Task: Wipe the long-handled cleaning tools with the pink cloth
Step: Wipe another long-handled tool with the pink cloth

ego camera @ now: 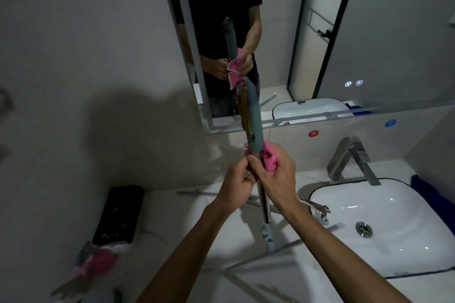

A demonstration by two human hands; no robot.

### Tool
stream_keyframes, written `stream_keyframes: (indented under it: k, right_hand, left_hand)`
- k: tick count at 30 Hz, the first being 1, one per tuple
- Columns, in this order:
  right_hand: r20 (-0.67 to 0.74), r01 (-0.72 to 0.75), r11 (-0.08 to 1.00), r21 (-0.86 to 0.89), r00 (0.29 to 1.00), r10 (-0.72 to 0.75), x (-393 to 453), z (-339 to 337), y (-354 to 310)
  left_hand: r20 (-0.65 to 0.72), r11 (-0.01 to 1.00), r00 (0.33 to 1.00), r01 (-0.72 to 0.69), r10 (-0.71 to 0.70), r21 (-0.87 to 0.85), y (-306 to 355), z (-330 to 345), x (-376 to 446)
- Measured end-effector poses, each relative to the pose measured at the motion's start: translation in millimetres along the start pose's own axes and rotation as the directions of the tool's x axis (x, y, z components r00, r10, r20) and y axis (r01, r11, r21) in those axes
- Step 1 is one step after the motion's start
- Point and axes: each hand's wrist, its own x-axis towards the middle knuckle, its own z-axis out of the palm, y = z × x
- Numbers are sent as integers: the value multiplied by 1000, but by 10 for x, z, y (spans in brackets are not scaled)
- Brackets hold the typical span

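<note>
Two bare forearms reach over the white marble bench point(187, 206): the left hand point(237, 183) grips the long chrome-shafted cleaning tool with a teal grip point(253, 120), upright beside the white sink point(384, 226), while the right hand point(278, 174) clasps the crumpled pink cloth point(343, 158) round its handle.

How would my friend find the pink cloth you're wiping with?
Start at the white sink, then look left to the two hands over the counter. The pink cloth is bunched in the right hand around the upright pole's teal grip, the brightest thing there.
</note>
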Motion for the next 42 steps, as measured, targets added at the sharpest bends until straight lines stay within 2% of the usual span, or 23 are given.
stream_keyframes:
  k: [4,6,10,14,18,20,22,24,27,29,34,37,42]
  right_hand:
    - [-65,-14,995,100,998,21,5,-46,-7]
    - [-98,-44,992,118,994,56,-30,-55,43]
    - [-33,-172,984,35,984,173,-225,32,224]
    - [-10,-228,972,60,973,229,-273,52,215]
    - [-31,-321,909,266,940,341,-235,-26,184]
    - [-68,-378,827,416,894,443,-186,-69,146]
    - [-158,-402,781,478,836,526,-102,-130,68]
    - [-228,-353,808,472,837,498,6,-188,-10]
    - [-181,-254,819,515,901,394,156,-206,-102]
    - [-181,-220,854,471,923,338,209,-203,-120]
    - [-221,-173,875,451,929,297,324,-252,-282]
    - [-249,-182,840,511,904,348,496,-361,-343]
    - [-204,-117,881,458,951,233,701,-480,-476]
  left_hand:
    - [23,996,999,-43,42,83,-1,22,29]
    - [34,996,999,-19,17,85,-28,53,21]
    - [25,994,995,90,-92,63,-137,173,-103]
    - [13,991,993,115,-117,72,-196,268,-138]
    - [53,980,985,159,-166,117,-156,295,-109]
    - [46,975,984,162,-171,152,-148,318,-112]
    - [22,973,985,165,-171,159,-143,330,-122]
    - [11,974,988,149,-153,170,-158,337,-107]
    - [13,977,994,103,-107,185,-161,347,-52]
    - [-7,982,998,70,-70,174,-72,337,-2]
    - [-176,988,976,-106,124,110,455,166,243]
    - [-147,984,976,-147,160,97,746,113,350]
    - [-167,972,962,-198,218,128,894,147,457]
